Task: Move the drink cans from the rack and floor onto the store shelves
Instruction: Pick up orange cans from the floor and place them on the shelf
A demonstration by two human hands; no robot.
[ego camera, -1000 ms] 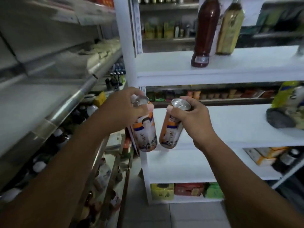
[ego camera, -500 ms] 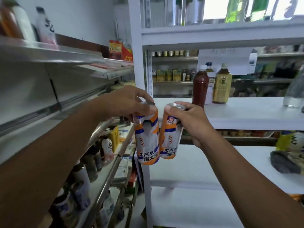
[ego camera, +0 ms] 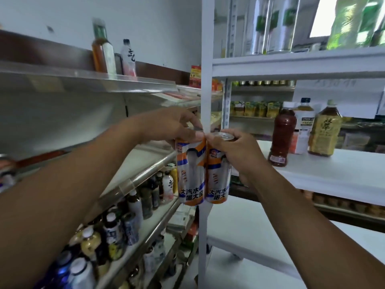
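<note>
Left hand [ego camera: 166,126]: clamped from above on the top of the left can [ego camera: 190,176].
Right hand [ego camera: 235,149]: fingers curled tight round the rim of the right can [ego camera: 217,178].
Cans: upright, side by side and touching, dead centre, held in the air before the white post [ego camera: 206,59].
Shelf [ego camera: 343,174]: white, out at 4 o'clock, beyond the right hand.
Bottles: red bottle [ego camera: 283,138] and tea bottle [ego camera: 324,130] stand on it, 3 o'clock.

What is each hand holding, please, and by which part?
The left hand grips the left can by its top; the right hand grips the right can likewise.
</note>
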